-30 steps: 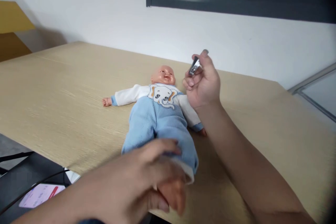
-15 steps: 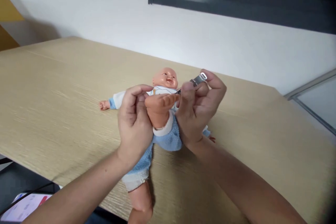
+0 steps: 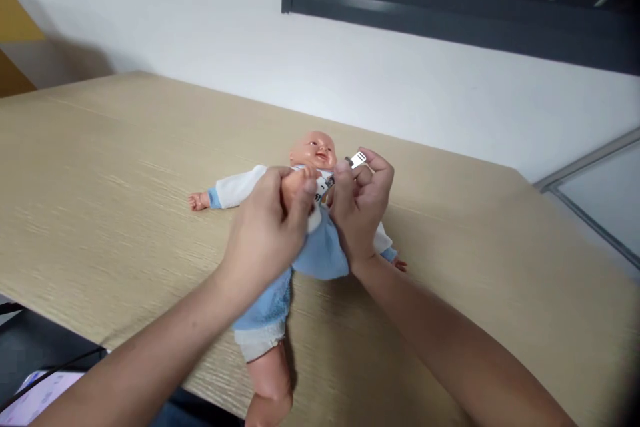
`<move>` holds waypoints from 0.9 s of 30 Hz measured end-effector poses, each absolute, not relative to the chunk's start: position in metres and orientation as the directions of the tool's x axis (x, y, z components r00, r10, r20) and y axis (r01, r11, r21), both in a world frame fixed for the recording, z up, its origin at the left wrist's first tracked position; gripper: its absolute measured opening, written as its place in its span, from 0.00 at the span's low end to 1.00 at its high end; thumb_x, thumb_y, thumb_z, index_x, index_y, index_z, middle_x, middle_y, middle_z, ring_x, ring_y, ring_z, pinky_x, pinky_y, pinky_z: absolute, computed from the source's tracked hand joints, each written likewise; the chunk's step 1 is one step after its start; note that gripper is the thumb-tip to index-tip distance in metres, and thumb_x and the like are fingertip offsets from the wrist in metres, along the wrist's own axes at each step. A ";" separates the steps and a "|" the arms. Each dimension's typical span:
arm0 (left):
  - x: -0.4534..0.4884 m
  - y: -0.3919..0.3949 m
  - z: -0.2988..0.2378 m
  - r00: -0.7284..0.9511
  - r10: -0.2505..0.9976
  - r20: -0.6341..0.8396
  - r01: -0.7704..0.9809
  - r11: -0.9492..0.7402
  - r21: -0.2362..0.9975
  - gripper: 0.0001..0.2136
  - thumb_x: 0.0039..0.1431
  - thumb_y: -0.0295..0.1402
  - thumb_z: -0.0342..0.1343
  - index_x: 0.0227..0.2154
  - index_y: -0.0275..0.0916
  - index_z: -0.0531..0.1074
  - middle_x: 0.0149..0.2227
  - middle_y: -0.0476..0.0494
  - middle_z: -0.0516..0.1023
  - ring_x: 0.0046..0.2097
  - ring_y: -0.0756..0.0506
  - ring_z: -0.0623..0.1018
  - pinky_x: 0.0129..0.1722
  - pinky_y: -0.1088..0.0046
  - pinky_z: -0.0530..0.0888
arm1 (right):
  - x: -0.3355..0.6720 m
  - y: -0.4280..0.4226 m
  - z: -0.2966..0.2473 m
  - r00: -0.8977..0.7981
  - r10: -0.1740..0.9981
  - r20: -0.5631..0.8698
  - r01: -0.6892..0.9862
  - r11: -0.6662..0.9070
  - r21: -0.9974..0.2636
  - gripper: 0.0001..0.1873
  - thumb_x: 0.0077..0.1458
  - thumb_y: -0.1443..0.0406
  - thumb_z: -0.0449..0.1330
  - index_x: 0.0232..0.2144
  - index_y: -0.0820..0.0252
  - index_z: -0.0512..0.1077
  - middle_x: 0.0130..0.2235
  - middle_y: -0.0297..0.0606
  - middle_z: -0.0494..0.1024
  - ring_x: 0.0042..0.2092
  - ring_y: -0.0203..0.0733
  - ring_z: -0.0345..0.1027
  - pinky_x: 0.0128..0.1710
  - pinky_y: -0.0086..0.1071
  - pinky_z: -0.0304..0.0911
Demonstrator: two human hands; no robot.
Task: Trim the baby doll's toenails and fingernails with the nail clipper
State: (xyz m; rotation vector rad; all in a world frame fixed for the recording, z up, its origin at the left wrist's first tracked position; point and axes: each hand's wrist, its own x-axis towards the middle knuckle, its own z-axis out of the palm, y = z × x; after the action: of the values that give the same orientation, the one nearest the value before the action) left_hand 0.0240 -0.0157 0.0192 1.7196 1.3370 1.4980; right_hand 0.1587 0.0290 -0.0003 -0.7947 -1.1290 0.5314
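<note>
A baby doll (image 3: 320, 255) in white and blue clothes lies on its back on the table, head toward the wall. My left hand (image 3: 267, 223) is closed around the doll's raised foot (image 3: 291, 188), its thumb across the sole. In my right hand (image 3: 361, 203) is a silver nail clipper (image 3: 359, 159), pinched between thumb and fingers. The clipper's lever end points up to the right; its other end is close to the toes, but whether it touches them I cannot tell. The doll's other leg (image 3: 269, 373) stretches toward the table's front edge.
The wooden table (image 3: 125, 167) meets a white wall (image 3: 200, 27) at the back. A dark-framed window (image 3: 400, 7) is above. At the lower left, a phone (image 3: 47, 393) with a lit screen and a black cable lie below the table edge.
My left hand has moved from beside the foot to wrap around it, tilting the foot. My right hand has shifted left and slightly down with the nail clipper.
</note>
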 end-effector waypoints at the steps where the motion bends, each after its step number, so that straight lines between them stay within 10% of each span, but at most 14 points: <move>1: 0.023 -0.005 0.020 -0.073 0.912 0.404 0.219 -0.380 0.898 0.17 0.74 0.50 0.56 0.41 0.41 0.74 0.34 0.44 0.79 0.38 0.43 0.76 0.42 0.65 0.74 | 0.160 0.030 0.004 0.349 0.739 0.577 -0.010 0.618 -0.786 0.19 0.66 0.53 0.68 0.51 0.48 0.66 0.27 0.23 0.68 0.25 0.32 0.64 0.24 0.29 0.60; 9: 0.018 0.030 -0.011 0.001 0.965 0.262 -0.428 -0.236 0.872 0.12 0.72 0.45 0.61 0.39 0.41 0.78 0.38 0.45 0.79 0.40 0.45 0.77 0.48 0.68 0.76 | 0.169 0.054 0.041 0.117 0.860 0.497 -0.159 0.510 -0.845 0.17 0.67 0.46 0.63 0.50 0.46 0.74 0.31 0.27 0.75 0.22 0.31 0.65 0.22 0.29 0.61; 16: 0.016 0.021 -0.014 0.012 0.950 0.312 -0.457 -0.272 0.847 0.14 0.73 0.47 0.58 0.40 0.41 0.77 0.38 0.44 0.78 0.40 0.44 0.77 0.51 0.66 0.77 | 0.146 0.062 0.025 0.092 0.833 0.545 -0.264 0.548 -0.794 0.17 0.66 0.51 0.66 0.53 0.46 0.72 0.34 0.28 0.79 0.24 0.33 0.72 0.25 0.31 0.70; 27: 0.018 0.024 -0.019 0.009 0.975 0.221 -0.529 -0.183 0.829 0.07 0.71 0.37 0.60 0.40 0.41 0.81 0.41 0.44 0.81 0.44 0.44 0.79 0.56 0.65 0.77 | 0.133 0.049 -0.012 0.291 0.695 0.658 0.064 0.672 -0.738 0.17 0.70 0.51 0.60 0.58 0.39 0.69 0.43 0.36 0.78 0.39 0.44 0.80 0.33 0.39 0.75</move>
State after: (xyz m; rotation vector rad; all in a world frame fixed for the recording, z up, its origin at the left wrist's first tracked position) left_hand 0.0183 0.0236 -0.0192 0.9625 0.6344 1.5195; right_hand 0.1334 0.0491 -0.0117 -0.7542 -1.2226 0.4783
